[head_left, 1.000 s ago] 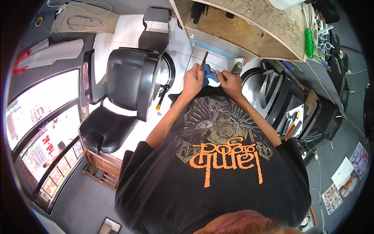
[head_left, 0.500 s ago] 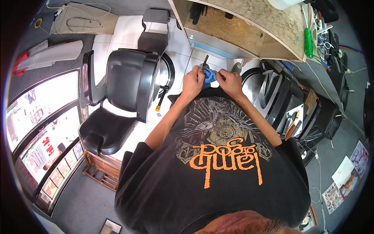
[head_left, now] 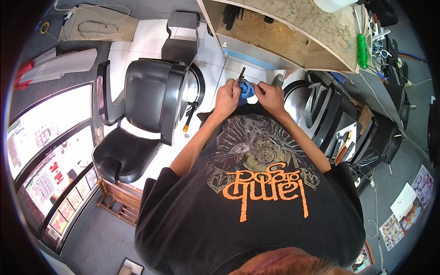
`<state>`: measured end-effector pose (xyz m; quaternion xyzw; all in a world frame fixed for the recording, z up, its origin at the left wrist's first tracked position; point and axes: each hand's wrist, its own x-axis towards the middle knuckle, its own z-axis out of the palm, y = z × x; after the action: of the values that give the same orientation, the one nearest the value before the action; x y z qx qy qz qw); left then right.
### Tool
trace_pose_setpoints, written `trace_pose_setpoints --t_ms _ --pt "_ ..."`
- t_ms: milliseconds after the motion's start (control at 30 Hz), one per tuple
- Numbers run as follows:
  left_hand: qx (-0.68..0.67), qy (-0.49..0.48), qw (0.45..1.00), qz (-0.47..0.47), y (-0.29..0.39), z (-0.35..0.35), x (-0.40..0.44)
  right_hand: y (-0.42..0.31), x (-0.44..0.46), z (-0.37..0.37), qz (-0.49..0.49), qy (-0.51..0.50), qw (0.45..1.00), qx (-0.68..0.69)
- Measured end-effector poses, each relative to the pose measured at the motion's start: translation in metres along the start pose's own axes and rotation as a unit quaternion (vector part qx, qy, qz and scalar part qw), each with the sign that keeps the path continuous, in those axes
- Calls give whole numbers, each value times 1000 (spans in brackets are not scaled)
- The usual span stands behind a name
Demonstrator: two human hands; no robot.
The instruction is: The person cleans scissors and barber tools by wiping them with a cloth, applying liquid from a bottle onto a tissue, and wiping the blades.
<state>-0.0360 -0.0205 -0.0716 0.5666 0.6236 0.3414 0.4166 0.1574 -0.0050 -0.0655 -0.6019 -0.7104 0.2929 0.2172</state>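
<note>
Gripping a slim dark rod (head_left: 241, 73), the left hand (head_left: 228, 97) in the head view is curled closed, the rod's free end jutting forward past the fingertips. The right hand (head_left: 271, 97) is also curled closed, apparently pinching a small dark piece (head_left: 262, 91) too blurred to identify. A crumpled blue cloth (head_left: 246, 90) sits between the two hands, against the left fingers; whether the right hand also has hold of it, I cannot tell

The likeliest trouble is a slip: cloth bunched beside the left fingers could keep them from closing firmly, letting the rod twist or slide free. Both hands hang above the white tiled floor (head_left: 211, 85), so anything dropped could fall there, perhaps near the shoe (head_left: 278, 80) just beyond the right hand. If the rod has an edge, which is not visible, rubbing towards it could nick a finger. Reaching forward carelessly might knock the left knuckles against the wooden cabinet (head_left: 298, 16) ahead
</note>
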Motion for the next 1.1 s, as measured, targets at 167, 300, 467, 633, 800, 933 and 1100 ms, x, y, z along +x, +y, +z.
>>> trace_pose_setpoints --t_ms 167,300,467,633,800,933,1100 --pt "-8 -8 1000 -14 0 0 -3 -2 -4 0 9 -7 1000 5" --pt "-6 -11 1000 -17 2 -1 -1 -1 -2 0 7 -7 1000 0" --pt "0 -15 999 -35 5 -1 -1 -3 0 -3 11 -10 1000 -5" --pt "-10 -23 999 -39 4 0 -7 4 1 2 18 14 999 -33" --pt "-2 -10 999 -30 7 0 -7 4 -2 1 5 13 1000 -19" --pt "0 -17 1000 -25 8 0 -3 -1 -3 -3 -28 9 1000 -3" --pt "-13 -7 1000 -14 1 6 -3 3 0 -2 -6 -4 1000 -19"
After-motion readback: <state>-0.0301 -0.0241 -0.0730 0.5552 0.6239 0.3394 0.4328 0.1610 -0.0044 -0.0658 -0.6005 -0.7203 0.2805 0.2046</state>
